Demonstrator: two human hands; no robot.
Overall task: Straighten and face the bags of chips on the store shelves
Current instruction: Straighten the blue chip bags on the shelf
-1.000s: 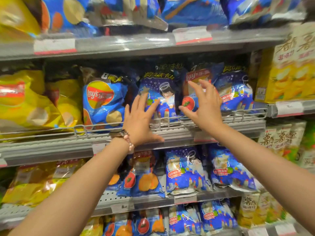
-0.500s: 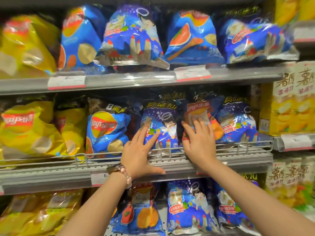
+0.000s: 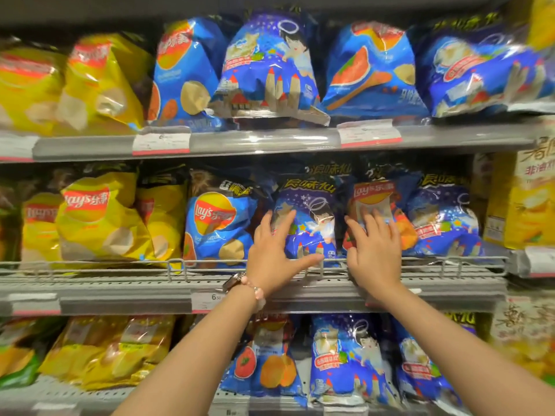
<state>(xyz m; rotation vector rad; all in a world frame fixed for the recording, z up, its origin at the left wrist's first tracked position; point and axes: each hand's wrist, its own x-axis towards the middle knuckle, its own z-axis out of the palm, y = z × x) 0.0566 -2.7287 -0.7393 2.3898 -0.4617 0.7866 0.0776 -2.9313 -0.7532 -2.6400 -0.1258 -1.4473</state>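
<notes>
Both hands are up at the middle shelf, fingers spread and fairly straight, palms toward the bag fronts; neither curls round anything. Left hand lies flat on the lower left part of the purple-blue cartoon bag, thumb stretched rightward along the wire rail at the shelf's front. Right hand presses on the Lay's bag with the red label, fingertips reaching up toward the logo.

Key relation: the two bags stand side by side, directly ahead of the hands and slightly above the wrists, long axes roughly upright. The cartoon bag leans a little, its top tipped left. The red-label bag sits partly tucked behind its neighbour, the blue bag on the right, and seems set back from it.

Judgement: each hand already owns one bag, so no crossing is called for; the right hand's bag looks the more out of line. Squaring it likely means a pull forward toward the rail.
</notes>
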